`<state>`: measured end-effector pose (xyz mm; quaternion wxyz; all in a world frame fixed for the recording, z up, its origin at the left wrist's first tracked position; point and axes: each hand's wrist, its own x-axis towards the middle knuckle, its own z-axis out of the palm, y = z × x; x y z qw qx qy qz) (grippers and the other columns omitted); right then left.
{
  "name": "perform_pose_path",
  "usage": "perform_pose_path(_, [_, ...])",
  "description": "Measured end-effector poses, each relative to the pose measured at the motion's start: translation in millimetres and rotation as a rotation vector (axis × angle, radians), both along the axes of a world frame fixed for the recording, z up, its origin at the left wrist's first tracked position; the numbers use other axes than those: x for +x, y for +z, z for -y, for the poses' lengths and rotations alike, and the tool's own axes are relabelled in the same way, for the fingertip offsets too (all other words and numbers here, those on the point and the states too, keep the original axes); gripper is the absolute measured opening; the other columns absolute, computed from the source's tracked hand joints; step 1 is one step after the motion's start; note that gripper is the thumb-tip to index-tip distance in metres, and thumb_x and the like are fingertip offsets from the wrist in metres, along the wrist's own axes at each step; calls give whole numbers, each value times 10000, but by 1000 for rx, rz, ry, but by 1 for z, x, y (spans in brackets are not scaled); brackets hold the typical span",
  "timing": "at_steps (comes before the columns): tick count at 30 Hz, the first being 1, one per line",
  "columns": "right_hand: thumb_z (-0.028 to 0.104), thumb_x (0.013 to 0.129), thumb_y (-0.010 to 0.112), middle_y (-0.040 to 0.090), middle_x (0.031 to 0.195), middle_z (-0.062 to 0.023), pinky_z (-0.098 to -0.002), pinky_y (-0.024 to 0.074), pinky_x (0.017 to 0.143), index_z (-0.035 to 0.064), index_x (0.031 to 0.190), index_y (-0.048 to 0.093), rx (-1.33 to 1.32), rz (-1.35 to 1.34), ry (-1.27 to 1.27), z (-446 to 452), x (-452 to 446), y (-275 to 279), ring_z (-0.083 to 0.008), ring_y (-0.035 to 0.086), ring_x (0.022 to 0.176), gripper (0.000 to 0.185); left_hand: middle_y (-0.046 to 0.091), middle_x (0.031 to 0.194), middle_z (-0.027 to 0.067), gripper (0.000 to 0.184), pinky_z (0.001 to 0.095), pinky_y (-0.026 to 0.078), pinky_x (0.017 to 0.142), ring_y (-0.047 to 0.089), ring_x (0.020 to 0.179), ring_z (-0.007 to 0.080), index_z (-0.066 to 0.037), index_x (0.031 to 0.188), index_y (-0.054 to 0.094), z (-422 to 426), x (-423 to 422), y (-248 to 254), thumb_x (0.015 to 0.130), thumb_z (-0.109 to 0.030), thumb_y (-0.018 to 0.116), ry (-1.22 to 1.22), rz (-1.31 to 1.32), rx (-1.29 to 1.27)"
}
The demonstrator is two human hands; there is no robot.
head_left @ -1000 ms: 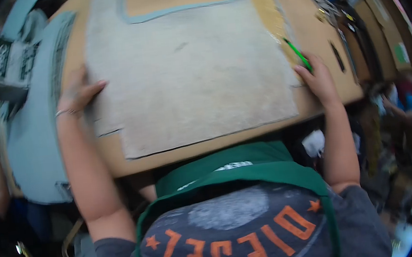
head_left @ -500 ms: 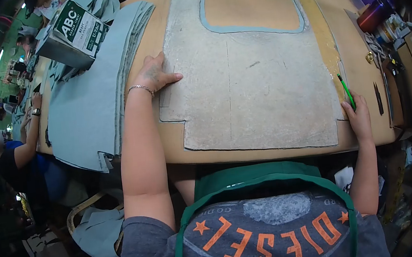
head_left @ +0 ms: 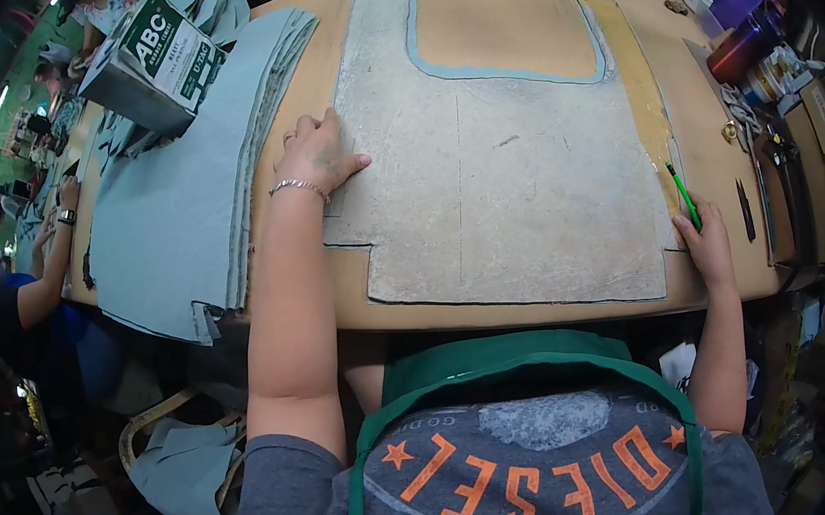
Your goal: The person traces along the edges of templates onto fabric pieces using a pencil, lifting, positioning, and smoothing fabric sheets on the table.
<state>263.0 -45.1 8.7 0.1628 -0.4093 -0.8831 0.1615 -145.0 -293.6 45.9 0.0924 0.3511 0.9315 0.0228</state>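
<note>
Board [head_left: 516, 186] lay flat near the middle of the near edge of the surface [head_left: 309, 82], its long straight side almost parallel to that edge, probably so that both sides came within easy reach. Its cutout faced the far edge, a narrow blue border [head_left: 514, 78] showing along the inside, and a yellow strip [head_left: 638, 83] ran down its right side.

The left hand [head_left: 319, 155] rested at the board's left side, fingers spread and gripping nothing, the thumb laid over the margin; that placing seemed meant to steady the board. The right hand [head_left: 707, 237] was by the lower right side, fingers closed around a green pencil [head_left: 685, 197]. The pencil slanted up toward the far edge, apparently held so the hand could touch the board's side without laying it down.

Toward the left edge lay a stack of blue sheets [head_left: 180, 201], apart from the board, perhaps to leave elbow room. A can [head_left: 151, 69] stood at its far end, possibly as a weight. Close to the right edge, black tools [head_left: 745, 210] lay near the right hand, seemingly for quick reach.
</note>
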Motion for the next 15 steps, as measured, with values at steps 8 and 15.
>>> perform_pose_path(8, [109,721,634,546,923,-160,-325,409,797,-19,1081,506,-72,-56,4,-13,8,-6,-252,528,865,402,315,1289,242,741,382,221,1016,274,1219,359,-10,1261,359,85,-16,-36,684,-361,663,-148,36,375])
perform_pose_path(15, [178,815,577,475,655,-17,-252,362,527,-18,914,556,-224,-376,-129,-14,-26,12,-115,427,573,221,320,1309,190,704,395,204,1021,242,1244,340,-10,1225,406,102,-20,-51,692,-401,646,-181,37,495])
